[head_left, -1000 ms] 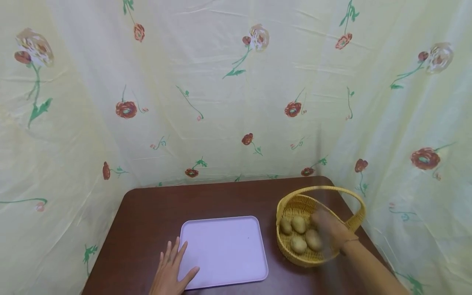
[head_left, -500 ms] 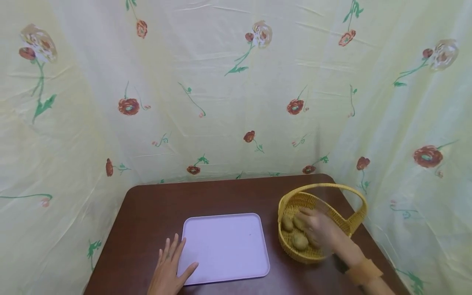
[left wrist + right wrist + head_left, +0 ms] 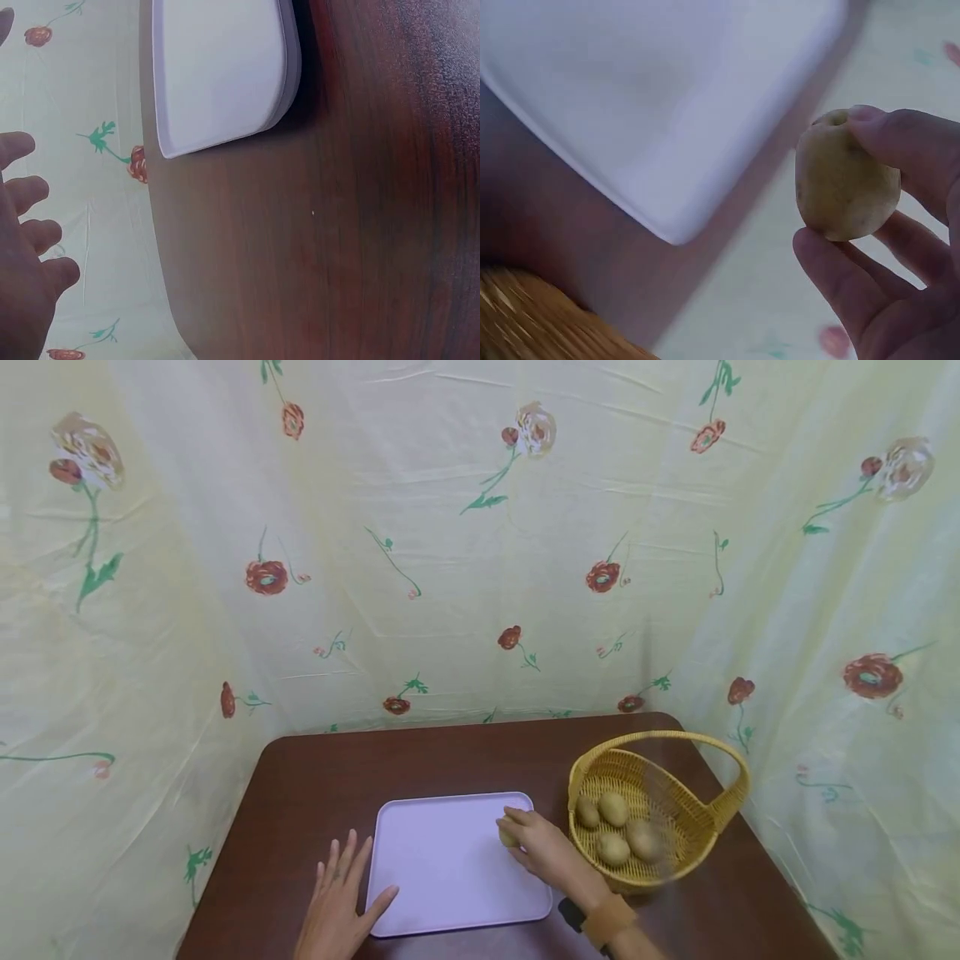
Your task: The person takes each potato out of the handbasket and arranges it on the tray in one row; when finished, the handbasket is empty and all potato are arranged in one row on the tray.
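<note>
My right hand (image 3: 543, 847) pinches a potato (image 3: 847, 176) between thumb and fingertips, over the right part of a pale lilac tray (image 3: 450, 868). In the head view the hand covers most of that potato. My left hand (image 3: 337, 897) lies at the tray's left edge with its fingers spread and straight, holding nothing; the left wrist view shows its fingers (image 3: 30, 195) apart from the tray corner. To the right stands a yellow wicker basket (image 3: 708, 847) with an arched handle. Several potatoes (image 3: 613, 849) lie inside it.
Everything stands on a dark brown wooden table (image 3: 322, 785) with rounded corners. Behind and beside it hangs a pale curtain (image 3: 450, 610) with printed flowers. A dark watch (image 3: 572, 914) and a tan band (image 3: 609, 920) sit on the right wrist.
My right hand has come out of the basket with a potato and moved left over the tray. The left hand stays at the tray's left edge.
</note>
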A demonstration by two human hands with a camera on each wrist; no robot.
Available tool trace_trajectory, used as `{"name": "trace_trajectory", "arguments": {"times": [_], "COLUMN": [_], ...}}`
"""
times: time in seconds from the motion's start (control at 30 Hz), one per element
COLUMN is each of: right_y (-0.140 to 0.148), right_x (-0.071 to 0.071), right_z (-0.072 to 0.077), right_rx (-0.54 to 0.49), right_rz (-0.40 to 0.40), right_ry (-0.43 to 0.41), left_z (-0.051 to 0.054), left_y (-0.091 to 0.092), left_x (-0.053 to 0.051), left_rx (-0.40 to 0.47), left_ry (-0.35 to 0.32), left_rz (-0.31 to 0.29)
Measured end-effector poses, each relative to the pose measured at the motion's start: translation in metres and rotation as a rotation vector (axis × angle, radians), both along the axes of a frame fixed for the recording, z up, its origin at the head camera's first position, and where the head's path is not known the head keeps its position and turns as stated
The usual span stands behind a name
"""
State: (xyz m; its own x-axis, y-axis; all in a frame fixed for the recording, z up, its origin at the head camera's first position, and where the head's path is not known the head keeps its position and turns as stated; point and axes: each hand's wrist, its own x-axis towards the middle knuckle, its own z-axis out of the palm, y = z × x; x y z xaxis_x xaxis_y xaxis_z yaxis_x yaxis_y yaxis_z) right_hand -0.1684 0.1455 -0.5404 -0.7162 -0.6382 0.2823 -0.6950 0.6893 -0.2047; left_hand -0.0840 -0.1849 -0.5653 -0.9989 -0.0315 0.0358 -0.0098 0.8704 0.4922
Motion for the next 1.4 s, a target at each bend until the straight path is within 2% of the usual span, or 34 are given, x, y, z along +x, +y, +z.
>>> {"name": "trace_trajectory", "arguments": {"times": [0.07,0.17,0.27,0.4,0.6,0.77,1.0,1.23,1.4], "right_y": [-0.002,-0.001,0.001,0.004,0.006,0.008,0.01,0.008,0.008], "right_x": [-0.001,-0.002,-0.002,-0.001,-0.001,-0.002,-0.002,-0.001,0.001], "right_z": [-0.019,-0.043,-0.056,-0.066,-0.069,-0.071,-0.072,-0.068,-0.064], "right_rx": [0.034,0.037,0.028,0.019,-0.006,-0.024,-0.066,-0.061,-0.051], "right_rz": [-0.003,-0.004,-0.011,-0.05,-0.116,-0.148,-0.125,-0.148,-0.153], "right_ry": [-0.026,-0.005,0.022,0.025,-0.042,-0.088,-0.053,-0.133,-0.095], "left_z": [-0.001,-0.003,-0.006,-0.012,-0.019,-0.019,-0.018,-0.019,-0.021], "left_y": [0.001,0.002,0.002,0.001,-0.001,0.0,0.001,0.001,0.0], "left_x": [-0.001,-0.002,-0.002,-0.001,0.002,0.001,0.001,0.0,0.0], "left_rx": [-0.003,-0.003,0.004,0.013,0.033,0.043,0.043,0.037,0.049], "left_ry": [0.002,0.018,0.041,0.068,0.08,0.064,0.073,0.036,0.04], "left_rz": [-0.001,-0.003,-0.005,-0.008,-0.016,-0.014,-0.011,0.0,0.002]}}
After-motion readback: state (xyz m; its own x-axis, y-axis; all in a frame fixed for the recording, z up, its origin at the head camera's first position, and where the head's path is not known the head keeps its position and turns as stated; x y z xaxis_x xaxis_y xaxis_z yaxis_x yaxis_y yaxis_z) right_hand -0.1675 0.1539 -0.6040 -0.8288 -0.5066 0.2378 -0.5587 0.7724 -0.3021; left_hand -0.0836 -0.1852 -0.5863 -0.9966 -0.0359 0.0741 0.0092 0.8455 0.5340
